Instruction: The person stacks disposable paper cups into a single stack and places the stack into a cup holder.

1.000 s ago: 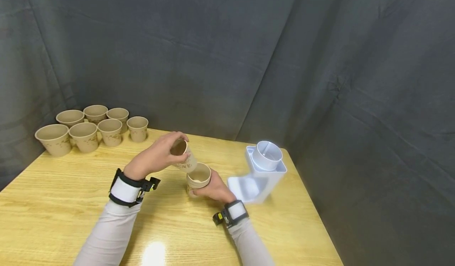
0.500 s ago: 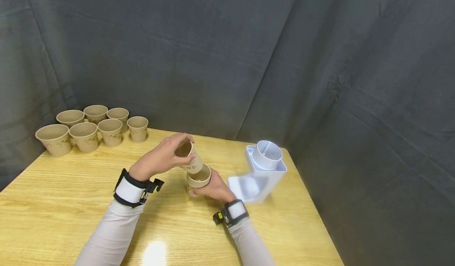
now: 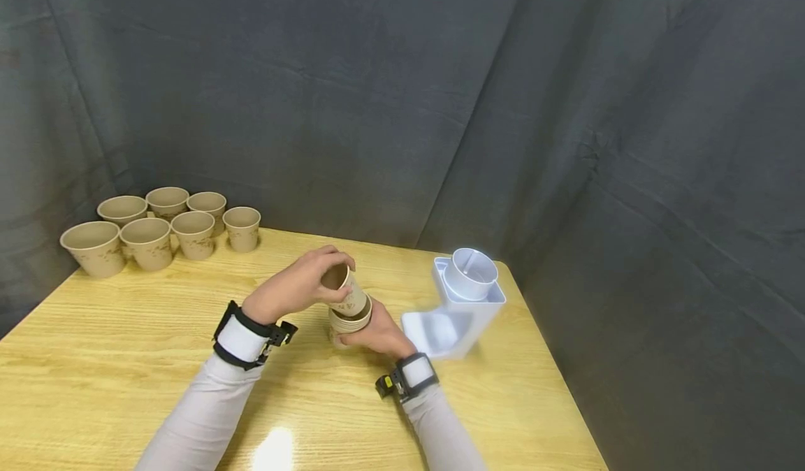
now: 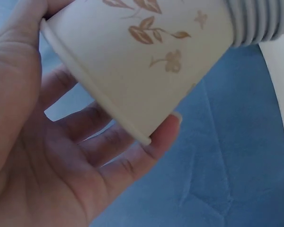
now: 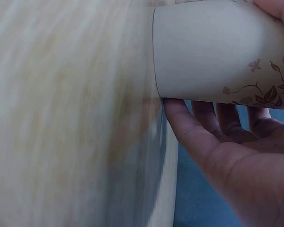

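My left hand (image 3: 303, 284) grips a beige paper cup (image 3: 349, 298) near its rim, thumb and fingers on either side. The cup is tilted, its base end dipping into the mouth of a nested stack of paper cups (image 3: 344, 327). In the left wrist view a leaf print shows on the held cup (image 4: 146, 61), and the stacked rims (image 4: 255, 21) sit at its narrow end. My right hand (image 3: 382, 331) holds the stack from the right. The stack's lowest cup (image 5: 203, 52) stands on the table in the right wrist view, fingers curled along its side.
Several beige paper cups (image 3: 147, 240) stand upright in two rows at the back left of the wooden table (image 3: 126, 359). Just right of my right hand is a white plastic stand (image 3: 468, 310) with a round open top (image 3: 472, 274). Dark grey cloth (image 3: 302, 107) hangs behind the table.
My left hand has moved right and slightly down with its cup, whose base has gone from above the stack's edge into its mouth. My right hand stays put on the stack.
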Demonstrator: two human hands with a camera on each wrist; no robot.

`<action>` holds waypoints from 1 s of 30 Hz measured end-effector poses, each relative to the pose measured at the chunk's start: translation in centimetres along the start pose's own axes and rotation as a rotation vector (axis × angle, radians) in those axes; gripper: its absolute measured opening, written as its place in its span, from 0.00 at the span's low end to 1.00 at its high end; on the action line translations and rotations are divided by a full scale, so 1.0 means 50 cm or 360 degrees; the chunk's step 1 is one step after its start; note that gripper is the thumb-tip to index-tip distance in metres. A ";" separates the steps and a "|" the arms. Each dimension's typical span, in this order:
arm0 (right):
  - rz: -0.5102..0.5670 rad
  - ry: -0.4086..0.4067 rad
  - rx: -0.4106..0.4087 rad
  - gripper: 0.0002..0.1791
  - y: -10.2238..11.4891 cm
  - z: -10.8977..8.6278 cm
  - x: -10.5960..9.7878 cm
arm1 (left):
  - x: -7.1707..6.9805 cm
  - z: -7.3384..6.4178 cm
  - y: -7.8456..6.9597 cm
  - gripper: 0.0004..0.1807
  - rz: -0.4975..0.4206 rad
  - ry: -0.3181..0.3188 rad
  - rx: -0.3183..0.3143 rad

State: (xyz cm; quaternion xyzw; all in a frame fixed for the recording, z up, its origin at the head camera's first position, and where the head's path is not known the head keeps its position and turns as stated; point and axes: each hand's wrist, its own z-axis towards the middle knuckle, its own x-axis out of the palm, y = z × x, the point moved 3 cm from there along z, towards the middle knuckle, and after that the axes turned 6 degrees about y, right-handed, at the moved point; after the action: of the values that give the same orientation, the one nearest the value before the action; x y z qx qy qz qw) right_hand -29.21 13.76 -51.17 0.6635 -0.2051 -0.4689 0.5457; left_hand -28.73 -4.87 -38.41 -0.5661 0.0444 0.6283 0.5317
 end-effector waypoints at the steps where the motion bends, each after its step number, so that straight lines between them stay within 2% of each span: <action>1: -0.0005 0.0002 -0.0002 0.39 0.001 0.000 0.000 | 0.003 0.001 -0.001 0.18 0.0012 0.0012 -0.0005; 10: -0.0006 0.0038 -0.0008 0.39 0.003 -0.001 0.000 | 0.037 0.013 -0.015 0.21 0.0107 0.0122 -0.0030; 17: -0.0069 0.0027 0.0002 0.41 0.001 0.002 -0.001 | 0.062 0.023 -0.015 0.21 0.0150 0.0162 0.0016; 22: -0.0155 0.0002 0.0026 0.39 -0.001 0.003 -0.002 | 0.081 0.027 -0.010 0.23 0.0139 0.0213 -0.0003; 26: -0.0177 0.0017 -0.0021 0.39 0.000 0.005 -0.003 | 0.100 0.031 0.005 0.23 0.0105 0.0247 0.0013; 30: -0.0162 0.0043 -0.0105 0.43 0.004 0.006 -0.005 | 0.119 0.031 0.015 0.25 0.0042 0.0317 0.0019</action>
State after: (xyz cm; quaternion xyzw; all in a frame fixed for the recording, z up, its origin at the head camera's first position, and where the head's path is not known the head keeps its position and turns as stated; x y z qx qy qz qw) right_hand -29.53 13.73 -50.89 0.6610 -0.1482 -0.4936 0.5453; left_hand -29.10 -0.50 -42.77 -0.6221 0.1082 0.5756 0.5197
